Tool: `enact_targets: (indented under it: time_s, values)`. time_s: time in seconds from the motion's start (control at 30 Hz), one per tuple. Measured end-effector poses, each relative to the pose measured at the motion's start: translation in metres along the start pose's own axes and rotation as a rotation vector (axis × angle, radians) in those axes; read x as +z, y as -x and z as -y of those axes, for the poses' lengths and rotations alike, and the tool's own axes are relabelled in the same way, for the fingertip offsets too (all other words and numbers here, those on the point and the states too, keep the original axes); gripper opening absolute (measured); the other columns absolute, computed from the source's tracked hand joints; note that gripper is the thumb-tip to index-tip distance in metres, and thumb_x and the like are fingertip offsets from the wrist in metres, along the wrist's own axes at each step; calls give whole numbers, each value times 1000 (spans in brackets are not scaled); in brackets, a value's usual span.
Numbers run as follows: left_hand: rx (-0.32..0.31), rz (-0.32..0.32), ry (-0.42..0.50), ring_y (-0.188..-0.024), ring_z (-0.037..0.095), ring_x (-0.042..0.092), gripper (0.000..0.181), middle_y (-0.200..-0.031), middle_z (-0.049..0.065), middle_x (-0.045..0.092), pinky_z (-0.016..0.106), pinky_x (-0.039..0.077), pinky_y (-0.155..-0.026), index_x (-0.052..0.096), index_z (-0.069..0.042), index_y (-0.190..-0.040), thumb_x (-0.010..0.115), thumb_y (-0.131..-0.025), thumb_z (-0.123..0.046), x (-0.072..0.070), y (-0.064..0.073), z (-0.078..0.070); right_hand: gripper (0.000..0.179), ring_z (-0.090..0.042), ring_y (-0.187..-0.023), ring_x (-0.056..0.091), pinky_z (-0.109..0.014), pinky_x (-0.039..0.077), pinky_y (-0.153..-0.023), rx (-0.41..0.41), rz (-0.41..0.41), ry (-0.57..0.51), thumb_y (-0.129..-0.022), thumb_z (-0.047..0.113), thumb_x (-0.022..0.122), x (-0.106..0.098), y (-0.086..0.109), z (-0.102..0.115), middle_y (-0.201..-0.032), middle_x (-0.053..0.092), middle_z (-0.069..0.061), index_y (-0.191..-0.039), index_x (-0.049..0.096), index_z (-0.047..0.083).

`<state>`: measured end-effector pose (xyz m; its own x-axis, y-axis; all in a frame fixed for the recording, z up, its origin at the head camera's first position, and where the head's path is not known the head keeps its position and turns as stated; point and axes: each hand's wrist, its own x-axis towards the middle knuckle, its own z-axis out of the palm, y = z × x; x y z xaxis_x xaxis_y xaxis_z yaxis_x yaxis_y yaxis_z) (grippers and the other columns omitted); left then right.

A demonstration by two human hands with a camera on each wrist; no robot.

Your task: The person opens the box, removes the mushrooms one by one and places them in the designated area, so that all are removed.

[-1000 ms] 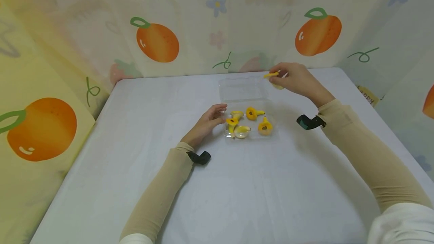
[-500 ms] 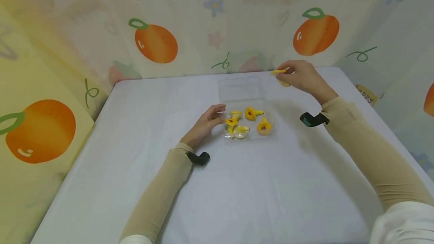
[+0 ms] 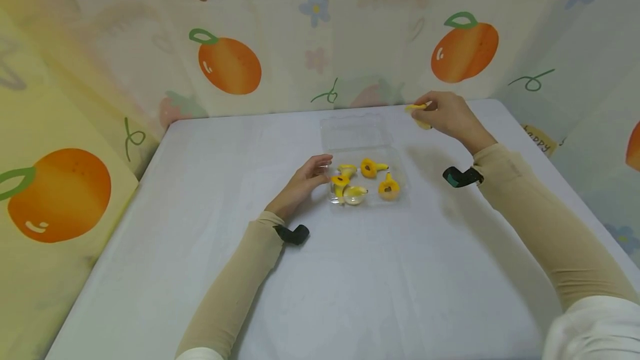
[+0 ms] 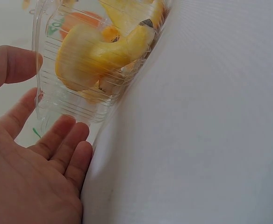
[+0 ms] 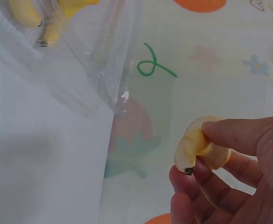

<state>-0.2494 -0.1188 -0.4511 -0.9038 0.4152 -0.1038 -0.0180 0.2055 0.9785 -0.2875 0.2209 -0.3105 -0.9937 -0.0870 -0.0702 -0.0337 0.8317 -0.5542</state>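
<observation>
Yellow mushrooms (image 3: 389,189), several of them, some with dark-tipped stems, lie in the base of a clear plastic clamshell box (image 3: 405,199). My left hand (image 3: 301,182) is at the box's left side. In the left wrist view, the thumb tip and forefinger touch the rim (image 4: 38,77), and the other fingers (image 4: 80,161) lie loosely beside the wall. Beyond the box on the right, above the table, my right hand (image 3: 447,118) pinches another yellow mushroom (image 5: 188,151) between thumb and fingers. Its dark stem end shows in the right wrist view; the fingers cover part of it.
The box's clear lid (image 3: 355,131) lies folded open toward the back. A white cloth covers the table (image 3: 320,293). Behind its far edge hangs a fruit-patterned curtain (image 3: 280,26), close to my right hand.
My right hand has shifted right, away from the lid, with the mushroom in its pinch, then nearly stopped. My left hand stays by the box.
</observation>
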Motion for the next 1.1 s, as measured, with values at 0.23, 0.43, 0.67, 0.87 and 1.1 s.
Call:
enact_targets:
  time_s: [0.23, 0.43, 0.67, 0.87, 1.1]
  values:
    - [1, 9, -7, -143, 25, 40, 57, -157, 4, 42, 52, 31, -122, 41, -19, -153, 56, -98, -17, -1, -1, 0, 50, -38, -108, 63, -51, 52, -92, 1, -2, -12, -101, 35, 57, 0, 1, -6, -129, 63, -29, -139, 57, 4]
    - [-6, 6, -6, -142, 26, 40, 57, -157, 4, 43, 52, 31, -121, 41, -18, -153, 57, -98, -17, 0, 1, 0, 51, -39, -108, 61, -51, 51, -91, 15, 17, -13, -100, 36, 56, 3, 2, -10, -130, 62, -29, -139, 56, 3]
    - [-4, 5, -9, -142, 26, 40, 56, -157, 3, 43, 53, 31, -121, 42, -19, -152, 57, -98, -17, 0, 2, 0, 50, -38, -108, 59, -50, 50, -92, 38, 42, -17, -101, 36, 56, 5, 1, -17, -131, 62, -29, -138, 55, 3]
    - [-3, 5, -10, -142, 26, 40, 56, -157, 4, 43, 53, 30, -121, 42, -19, -152, 57, -98, -17, 0, 2, 0, 48, -36, -102, 59, -40, 50, -81, 45, 53, -14, -100, 36, 57, 7, 0, -24, -130, 64, -28, -137, 58, 4]
    - [-6, 8, -13, -141, 26, 41, 56, -157, 4, 43, 53, 30, -122, 42, -19, -153, 56, -99, -16, 0, 2, -1, 47, -33, -94, 59, -29, 47, -69, 68, 55, -12, -100, 35, 59, 11, -2, -32, -125, 65, -26, -135, 59, 4]
